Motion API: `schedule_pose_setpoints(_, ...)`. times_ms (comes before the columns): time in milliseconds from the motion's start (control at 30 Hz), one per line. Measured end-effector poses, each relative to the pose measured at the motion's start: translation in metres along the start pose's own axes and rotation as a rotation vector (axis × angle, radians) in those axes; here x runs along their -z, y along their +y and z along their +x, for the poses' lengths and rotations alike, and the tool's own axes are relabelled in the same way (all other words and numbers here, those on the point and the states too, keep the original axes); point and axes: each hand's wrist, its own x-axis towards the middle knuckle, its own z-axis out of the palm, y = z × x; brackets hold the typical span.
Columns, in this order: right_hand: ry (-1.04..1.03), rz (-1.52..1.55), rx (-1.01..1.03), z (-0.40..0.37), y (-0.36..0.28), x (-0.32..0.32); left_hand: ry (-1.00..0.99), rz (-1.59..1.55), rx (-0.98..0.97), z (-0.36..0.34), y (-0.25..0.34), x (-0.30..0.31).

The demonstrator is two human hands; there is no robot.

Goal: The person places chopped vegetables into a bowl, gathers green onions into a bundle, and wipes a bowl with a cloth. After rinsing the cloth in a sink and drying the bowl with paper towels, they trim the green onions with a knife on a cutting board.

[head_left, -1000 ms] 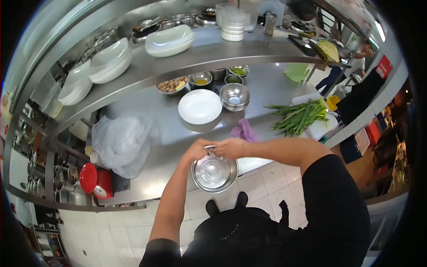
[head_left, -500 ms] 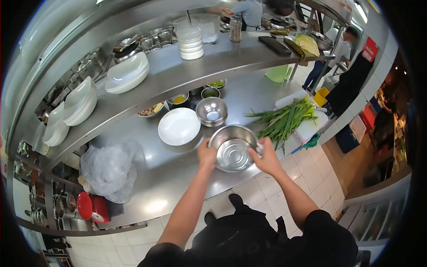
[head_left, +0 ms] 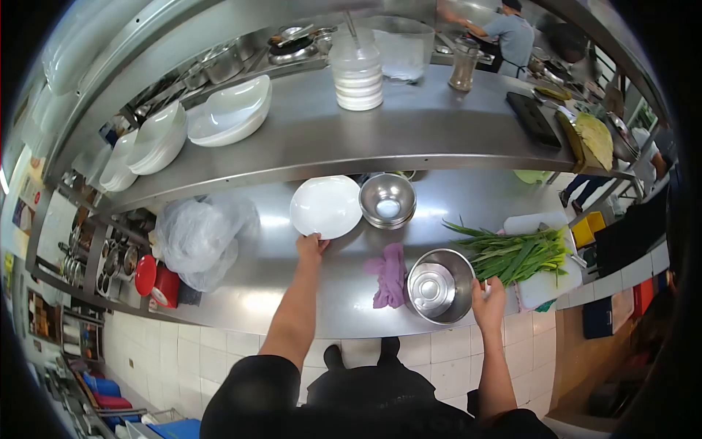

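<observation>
left hand [head_left: 311, 246] seemingly pinching plate [head_left: 325, 207] | right hand [head_left: 491, 299] gripping pot [head_left: 463, 281] | counter edge [head_left: 351, 335] near, plate well apart

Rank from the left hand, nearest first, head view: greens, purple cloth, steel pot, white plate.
From the left hand:
1. White plate: at its fingertips
2. Purple cloth: to its right, on the counter
3. Steel pot: right of the cloth
4. Greens: farthest right, partly on the white board
</observation>
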Motion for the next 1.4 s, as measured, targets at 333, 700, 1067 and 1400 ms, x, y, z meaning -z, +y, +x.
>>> schedule_pose_setpoints(333, -0.239, 0.192, -0.099, 0.146, -0.031, -0.178, 0.002, 0.195, 0.014, -0.087, 0.024, 0.140)
schedule_pose_setpoints(700, -0.725, 0.628, 0.102, 0.176, 0.036, -0.283, 0.798, 1.302, -0.994, -0.077, 0.245, 0.220)
schedule_pose_setpoints(1067, -0.655, 0.870, -0.202, 0.108, -0.159, -0.323, 0.046, 1.378, -0.876, 0.025, 0.207, 0.320)
schedule_pose_setpoints(1400, -1.027, 1.072, -0.485, -0.055, -0.482, -0.599, 0.329, 1.224, -0.832, -0.219, 0.209, 0.603)
